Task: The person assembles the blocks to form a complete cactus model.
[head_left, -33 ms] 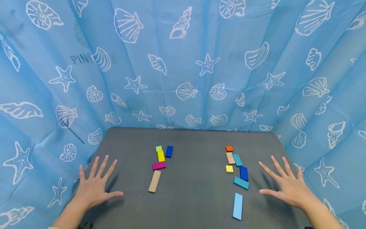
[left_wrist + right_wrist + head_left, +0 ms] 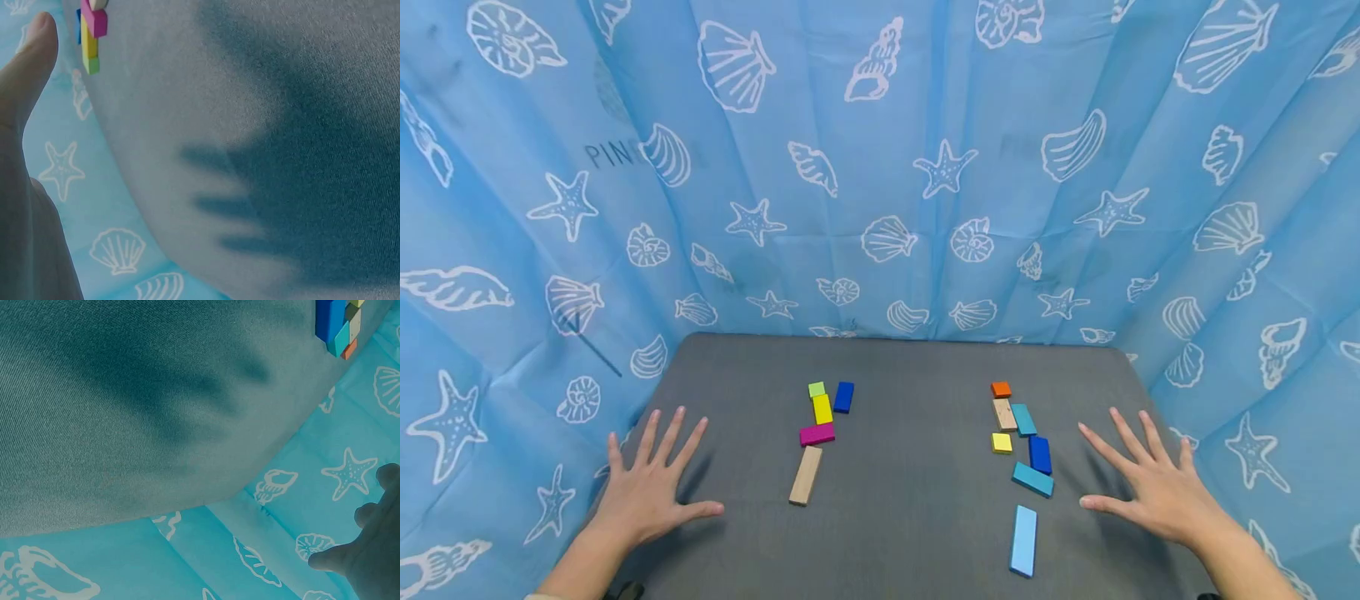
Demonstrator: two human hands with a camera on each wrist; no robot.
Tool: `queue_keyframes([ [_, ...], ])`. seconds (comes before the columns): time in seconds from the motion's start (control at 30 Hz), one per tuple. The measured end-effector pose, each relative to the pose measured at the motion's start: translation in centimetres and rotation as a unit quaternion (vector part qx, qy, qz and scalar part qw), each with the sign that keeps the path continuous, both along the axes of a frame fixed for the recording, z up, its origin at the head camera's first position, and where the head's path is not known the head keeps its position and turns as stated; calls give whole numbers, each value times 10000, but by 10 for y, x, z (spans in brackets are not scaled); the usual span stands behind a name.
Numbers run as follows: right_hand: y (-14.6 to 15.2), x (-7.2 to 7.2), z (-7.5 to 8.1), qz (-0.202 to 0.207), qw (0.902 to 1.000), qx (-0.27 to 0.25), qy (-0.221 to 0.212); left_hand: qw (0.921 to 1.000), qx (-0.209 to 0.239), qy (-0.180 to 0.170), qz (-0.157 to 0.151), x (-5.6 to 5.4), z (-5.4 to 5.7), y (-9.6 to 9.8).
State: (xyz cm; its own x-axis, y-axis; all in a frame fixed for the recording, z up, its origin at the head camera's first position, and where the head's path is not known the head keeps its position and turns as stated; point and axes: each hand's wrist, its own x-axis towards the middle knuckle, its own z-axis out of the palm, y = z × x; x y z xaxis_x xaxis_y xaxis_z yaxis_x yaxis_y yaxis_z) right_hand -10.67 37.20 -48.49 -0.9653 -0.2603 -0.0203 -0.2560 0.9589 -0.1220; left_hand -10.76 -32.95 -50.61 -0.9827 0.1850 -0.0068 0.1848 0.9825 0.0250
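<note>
My left hand [image 2: 643,498] hovers with spread fingers over the left side of the grey table, its shadow beside it. Nearest to it lies a plain wooden block [image 2: 806,476]. Behind that block are a magenta block [image 2: 817,435], a yellow block [image 2: 823,409], a lime green block [image 2: 816,389] and a dark blue block [image 2: 844,397]. My right hand [image 2: 1165,493] is likewise spread and holds nothing, to the right of a teal block [image 2: 1033,480], a dark blue block [image 2: 1040,455] and a long light blue block [image 2: 1023,541].
Farther back on the right lie an orange block [image 2: 1001,389], a wooden block [image 2: 1003,415], a second teal block [image 2: 1022,420] and a small yellow block [image 2: 1002,443]. A blue curtain [image 2: 880,208] with white shell prints surrounds the grey table [image 2: 917,467] at the back and sides.
</note>
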Motion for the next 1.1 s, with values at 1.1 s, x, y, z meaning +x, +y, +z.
queue_keyframes([
  [1.1, -83, 16, -43, -178, 9600, -1979, -1973, 9377, 2906, -1655, -945, -29, -62, 118],
])
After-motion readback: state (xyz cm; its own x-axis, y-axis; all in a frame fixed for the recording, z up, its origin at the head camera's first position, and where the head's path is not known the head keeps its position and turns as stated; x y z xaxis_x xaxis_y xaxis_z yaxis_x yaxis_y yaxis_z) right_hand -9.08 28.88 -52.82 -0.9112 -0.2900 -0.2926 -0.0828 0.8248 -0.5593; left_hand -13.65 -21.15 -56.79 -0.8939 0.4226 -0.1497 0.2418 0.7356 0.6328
